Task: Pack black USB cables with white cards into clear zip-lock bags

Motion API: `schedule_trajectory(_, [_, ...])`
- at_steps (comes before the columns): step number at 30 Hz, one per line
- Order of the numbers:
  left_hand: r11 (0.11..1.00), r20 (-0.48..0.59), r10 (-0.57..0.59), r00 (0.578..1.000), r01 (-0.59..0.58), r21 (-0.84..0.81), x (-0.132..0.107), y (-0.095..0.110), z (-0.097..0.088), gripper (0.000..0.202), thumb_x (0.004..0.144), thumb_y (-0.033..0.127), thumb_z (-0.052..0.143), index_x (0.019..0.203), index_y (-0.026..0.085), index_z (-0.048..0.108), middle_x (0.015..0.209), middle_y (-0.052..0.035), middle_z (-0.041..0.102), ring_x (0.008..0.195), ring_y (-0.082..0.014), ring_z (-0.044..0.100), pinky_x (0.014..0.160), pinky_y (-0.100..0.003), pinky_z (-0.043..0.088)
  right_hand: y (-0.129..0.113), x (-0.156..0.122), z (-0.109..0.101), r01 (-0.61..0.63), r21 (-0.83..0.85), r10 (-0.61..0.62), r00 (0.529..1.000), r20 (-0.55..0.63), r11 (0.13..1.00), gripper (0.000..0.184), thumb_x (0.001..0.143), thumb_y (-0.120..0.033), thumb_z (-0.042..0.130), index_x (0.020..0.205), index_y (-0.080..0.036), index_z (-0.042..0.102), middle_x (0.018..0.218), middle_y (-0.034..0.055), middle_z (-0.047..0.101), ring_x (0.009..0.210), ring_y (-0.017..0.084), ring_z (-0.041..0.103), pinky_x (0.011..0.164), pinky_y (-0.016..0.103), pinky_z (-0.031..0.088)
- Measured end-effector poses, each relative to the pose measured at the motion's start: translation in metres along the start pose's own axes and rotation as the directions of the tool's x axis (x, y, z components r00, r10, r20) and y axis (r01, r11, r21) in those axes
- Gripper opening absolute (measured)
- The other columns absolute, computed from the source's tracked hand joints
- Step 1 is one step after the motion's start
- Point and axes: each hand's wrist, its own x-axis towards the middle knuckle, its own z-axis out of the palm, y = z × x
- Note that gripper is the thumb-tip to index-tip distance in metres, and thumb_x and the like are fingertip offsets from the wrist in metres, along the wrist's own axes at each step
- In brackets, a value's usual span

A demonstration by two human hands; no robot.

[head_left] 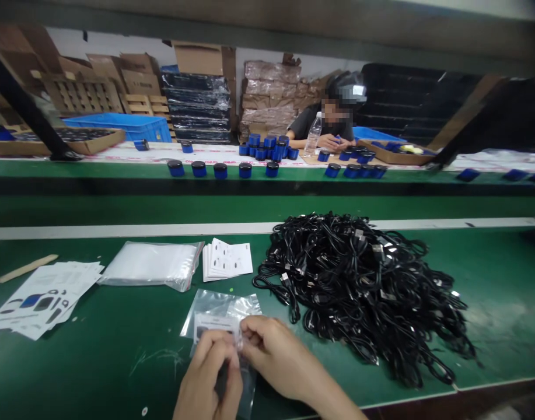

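Both hands meet over a clear plastic bag (214, 303) at the front of the green table. Through or against the plastic shows a white printed card (217, 322); I cannot tell if it is fully inside. My left hand (212, 373) has its fingers curled onto the card and bag. At the bag's right edge, my right hand (276, 353) pinches the plastic between thumb and fingers. Just beyond them lie a stack of small printed cards (227, 261) and a pack of clear bags (149, 263). A big heap of black USB cables (359, 286) is to the right.
Printed leaflets (44, 297) and a wooden stick (27, 268) lie at the left. A raised shelf (131, 172) across the back carries several blue-and-black cylinders (220, 170). Behind it, another person (324, 125) sits near a plastic bottle (313, 135) and blue crates (127, 124).
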Motion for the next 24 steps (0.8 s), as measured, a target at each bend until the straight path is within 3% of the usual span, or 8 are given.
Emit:
schedule_trajectory(2, [0.991,0.096,-0.106,0.99,0.113,-0.073,0.009,-0.003,-0.003,0.02,0.091,0.03,0.036,0.073,0.024,0.044,0.08,0.0025,0.05,0.067,-0.013,0.055,0.063,-0.022,0.042,-0.003,-0.001,-0.019,0.055,-0.201,-0.054,0.998,0.012,0.978,0.022,0.075,-0.015,0.07,0.096,-0.021,0.068,0.084,0.0014,0.066,0.074,0.016,0.062,0.066,0.023,0.049])
schedule_trajectory(4, [0.975,0.152,-0.176,0.973,0.194,-0.111,0.015,-0.004,-0.003,0.024,0.091,0.034,0.036,0.071,0.024,0.043,0.076,0.0034,0.047,0.058,-0.0119,0.052,0.058,-0.022,0.041,-0.002,0.002,-0.03,-0.042,-0.558,-0.051,0.987,-0.15,0.829,0.037,0.077,-0.018,0.07,0.113,-0.015,0.064,0.096,0.0118,0.065,0.086,0.026,0.061,0.075,0.035,0.051])
schedule_trajectory(7, [0.969,0.167,-0.193,0.967,0.214,-0.121,0.017,-0.002,0.0,0.027,0.092,0.037,0.036,0.07,0.023,0.042,0.074,0.0038,0.044,0.056,-0.0117,0.05,0.056,-0.023,0.039,0.007,0.013,-0.029,-0.231,-0.778,-0.073,0.94,-0.333,0.584,0.025,0.075,-0.006,0.066,0.1,-0.003,0.068,0.089,0.0217,0.064,0.085,0.036,0.059,0.072,0.048,0.05])
schedule_trajectory(10, [0.978,0.158,-0.179,0.971,0.193,-0.084,0.018,0.0,0.002,0.028,0.091,0.04,0.037,0.068,0.023,0.041,0.073,0.0034,0.044,0.059,-0.0129,0.049,0.055,-0.023,0.037,0.016,0.018,-0.021,-0.183,-0.767,-0.1,0.947,-0.306,0.615,0.015,0.074,0.002,0.062,0.081,-0.008,0.069,0.084,0.0171,0.066,0.082,0.034,0.06,0.07,0.047,0.051])
schedule_trajectory(13, [0.98,0.16,-0.181,0.97,0.191,-0.05,0.018,0.001,0.003,0.03,0.091,0.041,0.036,0.067,0.024,0.039,0.073,0.0036,0.044,0.059,-0.0131,0.049,0.055,-0.023,0.037,0.017,0.006,-0.021,-0.152,-0.721,-0.14,0.934,-0.328,0.676,0.014,0.077,-0.004,0.063,0.087,-0.012,0.066,0.08,0.0099,0.067,0.078,0.027,0.063,0.071,0.039,0.053])
schedule_trajectory(18, [0.988,0.158,-0.155,0.975,0.156,0.002,0.018,-0.002,0.002,0.024,0.092,0.036,0.035,0.074,0.024,0.046,0.075,0.0024,0.05,0.067,-0.016,0.055,0.063,-0.026,0.041,0.014,-0.034,-0.022,0.081,-0.309,-0.173,0.943,-0.283,0.948,0.008,0.087,-0.021,0.055,0.094,-0.02,0.06,0.069,-0.002,0.062,0.058,0.012,0.061,0.054,0.017,0.05])
schedule_trajectory(20, [0.989,0.162,-0.146,0.976,0.147,0.008,0.019,-0.003,0.001,0.023,0.092,0.035,0.035,0.077,0.024,0.048,0.077,0.0015,0.052,0.069,-0.0166,0.057,0.065,-0.026,0.043,0.019,-0.044,-0.016,0.139,-0.28,-0.213,0.944,-0.253,0.95,0.009,0.088,-0.018,0.052,0.092,-0.02,0.059,0.071,-0.0011,0.061,0.055,0.011,0.06,0.052,0.017,0.049])
schedule_trajectory(24, [0.995,0.215,-0.095,0.972,0.093,0.02,0.021,-0.004,-0.001,0.022,0.093,0.033,0.036,0.08,0.024,0.051,0.086,-0.0009,0.053,0.076,-0.016,0.059,0.068,-0.025,0.046,0.034,-0.048,-0.003,0.18,-0.534,-0.367,0.891,-0.267,0.826,0.018,0.092,-0.014,0.043,0.096,-0.017,0.06,0.077,0.0048,0.061,0.059,0.015,0.061,0.054,0.021,0.049])
